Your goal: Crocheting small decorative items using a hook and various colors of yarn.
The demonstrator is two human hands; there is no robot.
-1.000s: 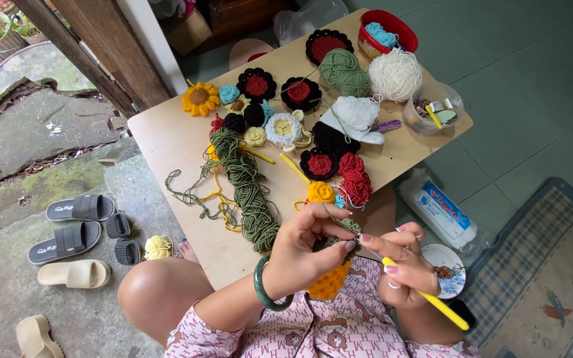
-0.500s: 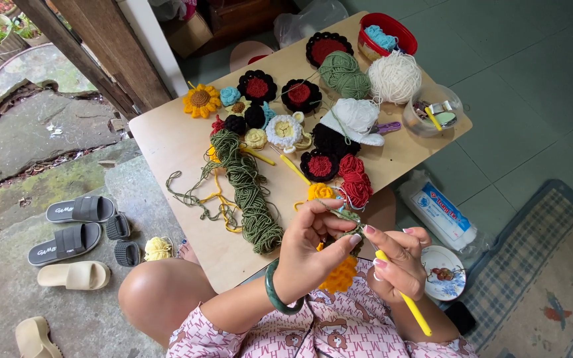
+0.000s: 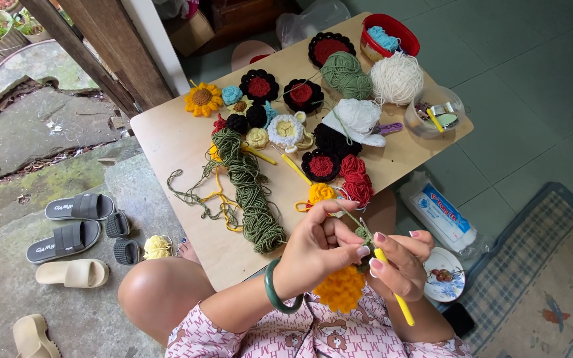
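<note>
Both hands have lifted a bit, and the hook (image 3: pixel 392 292) now slants down to the right. An orange flower (image 3: pixel 341 288) hangs under the left hand (image 3: pixel 316 248), which pinches its green yarn. Just beside it, the right hand (image 3: pixel 399 262) grips the hook over the table (image 3: pixel 167 139) edge.

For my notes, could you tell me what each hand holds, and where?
The right hand holds a yellow crochet hook near its upper end. The left hand pinches the orange crochet piece at its top, by the green yarn.

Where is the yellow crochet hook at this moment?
In the head view, the yellow crochet hook is low and right of centre, held in the right hand, beside the left hand and above the orange crochet piece.
</note>
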